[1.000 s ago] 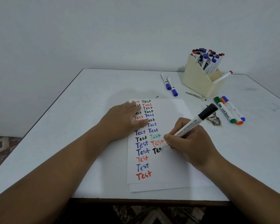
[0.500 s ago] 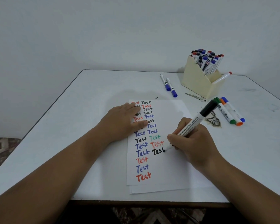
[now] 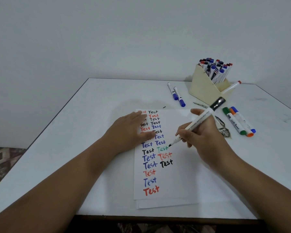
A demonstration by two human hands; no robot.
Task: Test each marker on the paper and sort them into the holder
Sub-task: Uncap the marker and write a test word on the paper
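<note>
White paper [image 3: 180, 179] carries "Test" in red, blue, black and green. The held marker [image 3: 200, 121] is white with a black cap. Cream holder [image 3: 202, 88]; white counter [image 3: 91, 132].

hands: 2 [image 3: 131, 130] [image 3: 200, 133] | black marker in right hand: 1 [image 3: 198, 122] | loose blue markers on counter: 2 [image 3: 175, 95] | green/orange/blue trio: 3 [image 3: 238, 121] | holder: 1 [image 3: 203, 88] (markers inside too crowded to count) | paper sheets: 2 [image 3: 180, 182]

The left hand [image 3: 131, 130] hides several words on the paper [image 3: 180, 179].
</note>
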